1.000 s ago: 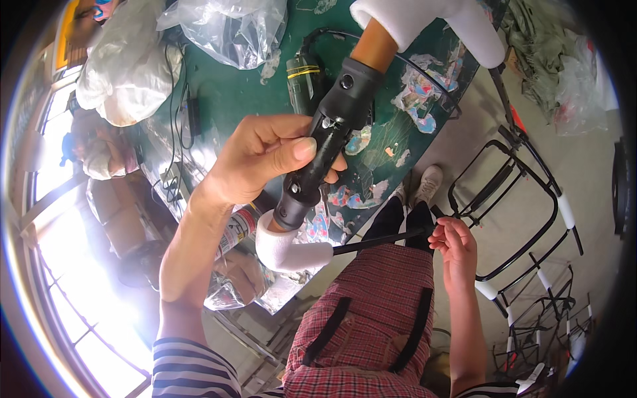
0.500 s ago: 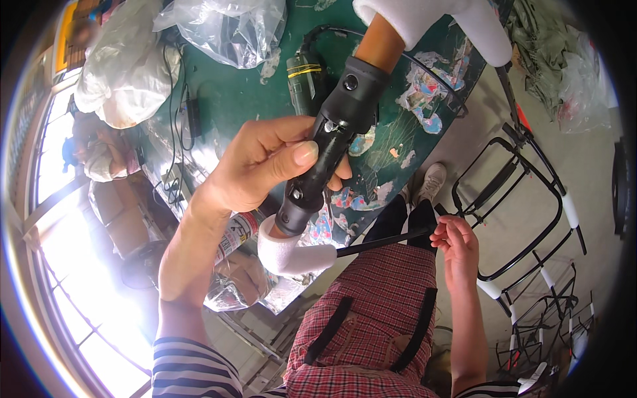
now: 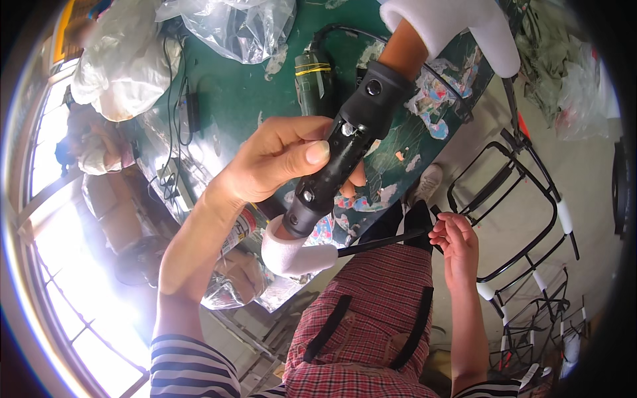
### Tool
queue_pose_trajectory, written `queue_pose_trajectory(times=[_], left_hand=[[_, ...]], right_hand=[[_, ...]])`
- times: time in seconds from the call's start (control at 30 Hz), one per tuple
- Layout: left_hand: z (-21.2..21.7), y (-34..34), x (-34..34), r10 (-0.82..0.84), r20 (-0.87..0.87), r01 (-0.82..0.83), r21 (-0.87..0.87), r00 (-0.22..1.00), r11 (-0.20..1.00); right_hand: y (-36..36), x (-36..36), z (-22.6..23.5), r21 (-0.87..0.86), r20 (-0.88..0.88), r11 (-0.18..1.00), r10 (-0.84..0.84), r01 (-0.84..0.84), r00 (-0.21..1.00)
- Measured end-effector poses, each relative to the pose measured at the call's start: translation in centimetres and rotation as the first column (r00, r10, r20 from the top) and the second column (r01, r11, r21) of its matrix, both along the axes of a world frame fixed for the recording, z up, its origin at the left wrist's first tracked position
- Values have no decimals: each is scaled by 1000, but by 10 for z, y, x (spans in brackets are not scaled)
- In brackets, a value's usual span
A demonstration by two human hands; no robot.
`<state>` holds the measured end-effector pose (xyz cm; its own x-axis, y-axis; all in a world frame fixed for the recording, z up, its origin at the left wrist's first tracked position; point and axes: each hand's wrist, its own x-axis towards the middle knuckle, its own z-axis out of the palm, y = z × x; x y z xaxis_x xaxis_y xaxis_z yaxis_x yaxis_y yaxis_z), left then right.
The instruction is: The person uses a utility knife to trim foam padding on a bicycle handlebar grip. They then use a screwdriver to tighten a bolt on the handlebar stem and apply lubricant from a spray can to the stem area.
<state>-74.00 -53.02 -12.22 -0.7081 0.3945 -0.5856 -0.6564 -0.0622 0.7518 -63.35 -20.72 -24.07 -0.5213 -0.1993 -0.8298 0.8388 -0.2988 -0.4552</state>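
Note:
My left hand (image 3: 282, 159) is wrapped round a black tubular joint (image 3: 332, 162) with shiny bolt heads along it, thumb on top. Brown tube shows at both ends of this joint, running into white foam-padded parts: a large one (image 3: 451, 23) at the upper right and a bent one (image 3: 292, 255) below. Out of the lower foam a thin black bar (image 3: 381, 243) runs right, across my checked apron (image 3: 365, 312). At the bar's right end, my right hand (image 3: 454, 242) has its fingers curled and pinched against it; the exact contact is partly hidden.
The green table (image 3: 232, 99) bears a dark green power tool (image 3: 315, 83) with a yellow band, plastic bags (image 3: 232, 26), cables and peeling scraps. Black metal frames (image 3: 504, 199) with white sleeves stand on the floor at right. A can (image 3: 240, 225) stands beyond my left forearm.
The joint and padded parts have shifted slightly right and down, together with my left hand. My right hand stays nearly in place at the bar's end.

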Motion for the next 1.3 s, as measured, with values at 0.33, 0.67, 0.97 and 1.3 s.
queue_pose_trajectory(times=[0.33, 0.67, 0.97, 1.3], left_hand=[[17, 4, 1, -21, -96, 4, -174, 995, 985], [6, 0, 5, -19, -162, 12, -48, 987, 999], [22, 8, 25, 81, -161, -128, -310, 984, 942], [-27, -9, 214, 524, -524, -683, -713, 671, 160]], right_hand=[[-21, -14, 41, -41, -82, 994, 97, -101, 992], [-53, -64, 103, 60, -343, 955, 294, -291, 892], [-106, -142, 169, 752, -630, 658, 693, -50, -349], [-165, -186, 157, 999, -46, 4, 541, -53, -840]])
